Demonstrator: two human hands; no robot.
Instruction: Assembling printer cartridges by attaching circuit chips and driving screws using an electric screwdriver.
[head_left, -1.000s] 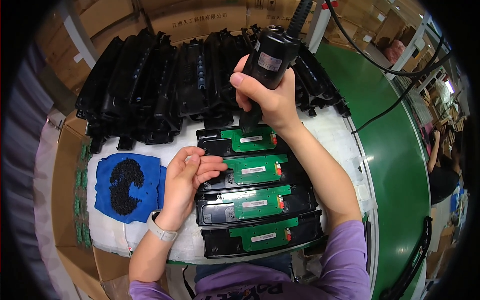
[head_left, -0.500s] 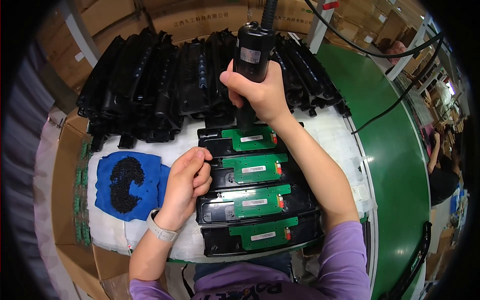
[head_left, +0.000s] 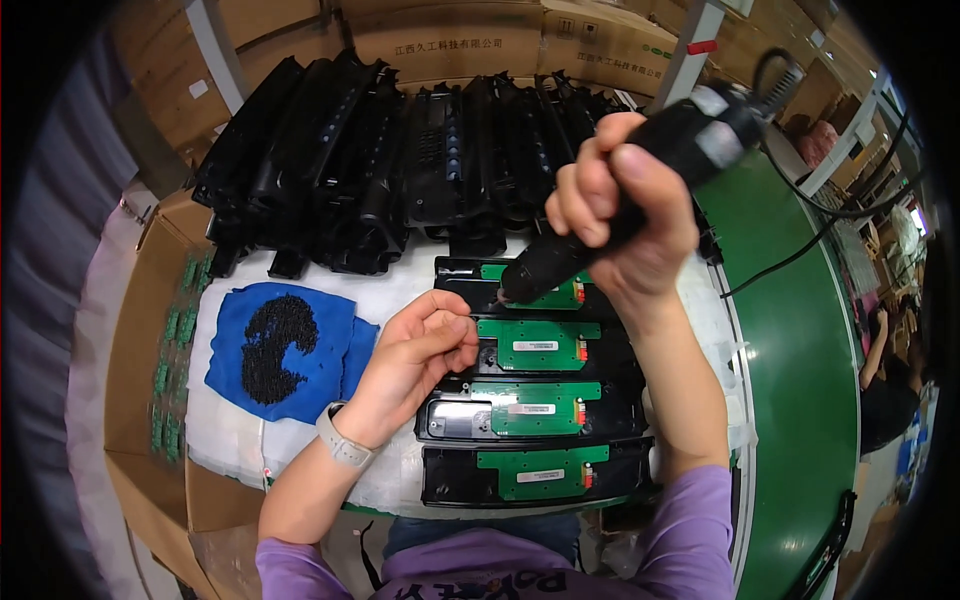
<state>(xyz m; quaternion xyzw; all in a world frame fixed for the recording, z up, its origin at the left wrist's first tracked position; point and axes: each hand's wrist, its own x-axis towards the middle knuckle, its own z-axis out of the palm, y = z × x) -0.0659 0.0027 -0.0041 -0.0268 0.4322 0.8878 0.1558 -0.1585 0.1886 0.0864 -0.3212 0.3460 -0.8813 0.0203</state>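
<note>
My right hand (head_left: 640, 215) is wrapped round a black electric screwdriver (head_left: 690, 140), which is tilted with its tip down to the left. That tip is close to the fingertips of my left hand (head_left: 420, 345). The left fingers are curled in a pinch; anything between them is too small to make out. Beneath both hands lie several black plastic panels (head_left: 455, 485) in a column, each carrying a green circuit board (head_left: 555, 352) with a white label and a red-and-white connector. The screwdriver partly covers the farthest board.
Left of the panels, a blue cloth (head_left: 340, 335) bears a pile of small black screws (head_left: 265, 360). Black plastic housings (head_left: 330, 170) are stacked at the back. An open cardboard box (head_left: 140, 400) with green boards stands left. A cable (head_left: 790, 255) hangs over the green surface (head_left: 790, 400) at right.
The screwdriver has gone from upright over the farthest board to tilted, its rear end swung right and its tip toward my left hand. The whole view has shifted slightly.
</note>
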